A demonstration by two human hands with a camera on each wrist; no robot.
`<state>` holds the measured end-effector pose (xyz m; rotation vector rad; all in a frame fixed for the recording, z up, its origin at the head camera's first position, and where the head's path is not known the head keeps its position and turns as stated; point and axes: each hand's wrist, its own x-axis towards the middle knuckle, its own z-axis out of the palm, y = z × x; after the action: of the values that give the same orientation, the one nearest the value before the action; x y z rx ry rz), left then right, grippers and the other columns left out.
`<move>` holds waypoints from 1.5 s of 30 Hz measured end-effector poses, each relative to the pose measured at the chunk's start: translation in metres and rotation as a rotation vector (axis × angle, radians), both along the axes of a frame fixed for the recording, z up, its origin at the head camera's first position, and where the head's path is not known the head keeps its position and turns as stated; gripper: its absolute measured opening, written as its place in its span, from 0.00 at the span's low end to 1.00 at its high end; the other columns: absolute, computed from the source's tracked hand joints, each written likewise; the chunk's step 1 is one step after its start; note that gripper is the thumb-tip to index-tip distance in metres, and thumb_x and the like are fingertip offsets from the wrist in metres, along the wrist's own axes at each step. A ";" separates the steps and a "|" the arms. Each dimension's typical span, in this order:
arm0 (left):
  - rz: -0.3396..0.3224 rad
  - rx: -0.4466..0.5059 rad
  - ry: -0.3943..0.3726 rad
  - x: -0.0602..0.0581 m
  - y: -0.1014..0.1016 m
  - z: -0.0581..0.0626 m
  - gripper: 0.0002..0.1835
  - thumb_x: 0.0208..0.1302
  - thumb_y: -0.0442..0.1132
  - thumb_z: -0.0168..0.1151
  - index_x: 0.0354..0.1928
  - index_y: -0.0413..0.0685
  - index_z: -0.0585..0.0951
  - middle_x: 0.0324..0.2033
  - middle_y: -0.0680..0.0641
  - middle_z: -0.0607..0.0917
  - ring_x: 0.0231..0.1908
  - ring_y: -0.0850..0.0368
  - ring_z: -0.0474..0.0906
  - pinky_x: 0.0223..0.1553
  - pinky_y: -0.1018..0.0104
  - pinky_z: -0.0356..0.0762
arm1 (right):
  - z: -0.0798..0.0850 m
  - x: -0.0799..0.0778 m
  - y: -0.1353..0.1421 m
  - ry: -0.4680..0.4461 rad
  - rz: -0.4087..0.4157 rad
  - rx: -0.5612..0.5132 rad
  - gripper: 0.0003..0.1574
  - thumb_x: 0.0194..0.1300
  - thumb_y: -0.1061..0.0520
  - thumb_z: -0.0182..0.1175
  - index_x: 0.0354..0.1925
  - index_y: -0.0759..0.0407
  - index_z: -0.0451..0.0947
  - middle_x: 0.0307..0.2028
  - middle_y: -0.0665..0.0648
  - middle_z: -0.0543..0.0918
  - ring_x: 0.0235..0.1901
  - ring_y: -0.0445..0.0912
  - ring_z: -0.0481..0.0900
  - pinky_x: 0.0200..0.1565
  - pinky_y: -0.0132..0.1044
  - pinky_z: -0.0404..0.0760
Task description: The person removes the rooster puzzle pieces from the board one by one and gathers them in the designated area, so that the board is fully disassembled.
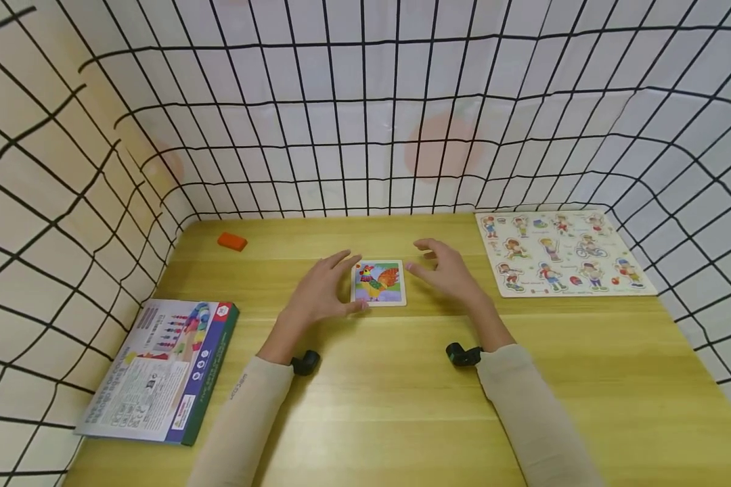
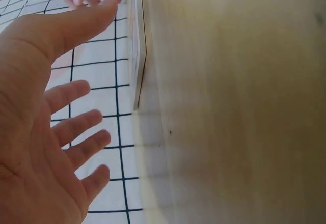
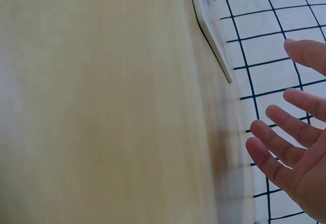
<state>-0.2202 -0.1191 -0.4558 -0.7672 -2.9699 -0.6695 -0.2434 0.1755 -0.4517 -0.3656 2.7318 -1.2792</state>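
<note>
A small square rooster puzzle board (image 1: 378, 283) lies flat in the middle of the wooden table (image 1: 402, 392). My left hand (image 1: 321, 292) hovers at its left edge with fingers spread, holding nothing. My right hand (image 1: 446, 269) hovers just right of it, fingers relaxed and apart from the board. In the left wrist view the left hand (image 2: 56, 127) is open beside the board's edge (image 2: 136, 46). In the right wrist view the right hand (image 3: 293, 142) is open near the board's edge (image 3: 211, 30).
A larger peg puzzle with children figures (image 1: 557, 253) lies at the back right. A toy box (image 1: 161, 368) lies flat at the front left. A small orange block (image 1: 232, 241) sits at the back left. Wire-grid walls (image 1: 365, 122) enclose the table on three sides.
</note>
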 end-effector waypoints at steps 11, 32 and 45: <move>-0.049 -0.033 -0.020 0.003 0.015 -0.003 0.44 0.63 0.58 0.70 0.78 0.59 0.66 0.79 0.44 0.63 0.76 0.40 0.63 0.73 0.41 0.66 | -0.011 -0.001 -0.011 -0.028 -0.002 -0.082 0.36 0.72 0.49 0.65 0.71 0.59 0.69 0.69 0.62 0.75 0.65 0.60 0.76 0.66 0.57 0.76; -0.153 -0.114 -0.102 0.011 0.033 -0.005 0.36 0.72 0.51 0.64 0.79 0.56 0.65 0.81 0.43 0.57 0.79 0.42 0.56 0.75 0.46 0.66 | -0.020 -0.006 -0.031 -0.108 -0.040 -0.074 0.28 0.72 0.51 0.63 0.66 0.58 0.75 0.65 0.60 0.78 0.64 0.57 0.73 0.68 0.54 0.73; -0.160 -0.167 -0.165 0.013 0.038 -0.004 0.30 0.80 0.48 0.54 0.79 0.62 0.64 0.81 0.40 0.53 0.81 0.42 0.50 0.77 0.47 0.63 | -0.025 -0.003 -0.034 -0.108 -0.055 -0.030 0.25 0.70 0.54 0.64 0.63 0.57 0.79 0.66 0.62 0.74 0.66 0.60 0.70 0.69 0.56 0.72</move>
<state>-0.2076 -0.0815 -0.4601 -1.0175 -3.1716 -0.5168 -0.2469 0.1411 -0.4768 -0.2191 2.6531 -1.3138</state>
